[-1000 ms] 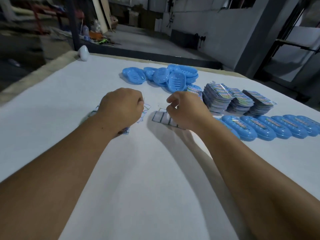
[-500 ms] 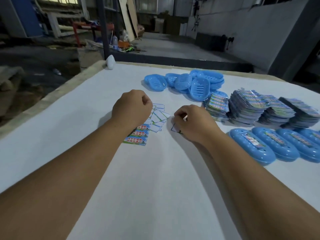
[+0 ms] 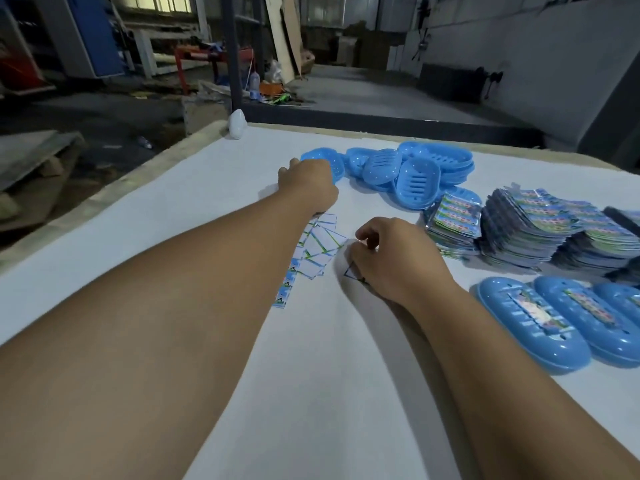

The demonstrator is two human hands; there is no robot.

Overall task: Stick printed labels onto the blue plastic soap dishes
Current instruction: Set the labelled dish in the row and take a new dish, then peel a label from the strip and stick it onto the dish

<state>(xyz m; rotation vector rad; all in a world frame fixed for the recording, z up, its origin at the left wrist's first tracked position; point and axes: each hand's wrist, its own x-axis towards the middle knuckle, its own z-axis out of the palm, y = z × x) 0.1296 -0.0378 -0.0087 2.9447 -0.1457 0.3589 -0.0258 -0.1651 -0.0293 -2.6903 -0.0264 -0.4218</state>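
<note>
Two bare hands over the white desk. Left hand stretched out toward 12 o'clock, knuckles up, reaching the nearest loose soap dish at the edge of the pile of dishes; its fingers are hidden behind the hand, so cannot tell whether the grip holds the dish. Right hand rests low at centre, fingers curled, pinching a small label against the desk. Peeled backing slips lie fanned between the forearms. Stacks of printed label sheets at 2 o'clock; print too small to read. Labelled dishes in a row at 3 o'clock.
</note>
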